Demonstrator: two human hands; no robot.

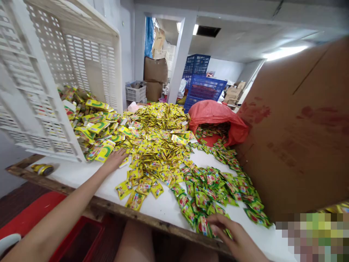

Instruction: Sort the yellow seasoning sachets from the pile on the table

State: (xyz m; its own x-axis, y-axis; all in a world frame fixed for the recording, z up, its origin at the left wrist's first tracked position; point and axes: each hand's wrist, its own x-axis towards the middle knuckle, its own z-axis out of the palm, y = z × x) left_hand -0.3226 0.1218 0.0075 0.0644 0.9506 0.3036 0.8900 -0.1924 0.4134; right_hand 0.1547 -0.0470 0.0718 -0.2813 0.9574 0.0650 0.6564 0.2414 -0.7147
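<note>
My left hand [116, 159] lies with fingers stretched out at the edge of the yellow heap, beside a yellow printed carton [105, 150] at the crate's mouth. Small yellow sachets [163, 145] spread over the middle of the white tabletop [103, 183]. My right hand [229, 231] is at the front edge, its fingers curled onto a green sachet [202, 223] at the near end of the green pile [209, 182]. The fingertips partly cover that sachet.
A white crate [118, 72] lies on its side at left, spilling yellow cartons. A red sack [218, 112] opens onto green sachets at the back. A large cardboard box [294, 138] borders the right. A small yellow-and-dark jar-like item [42, 169] lies near the left edge.
</note>
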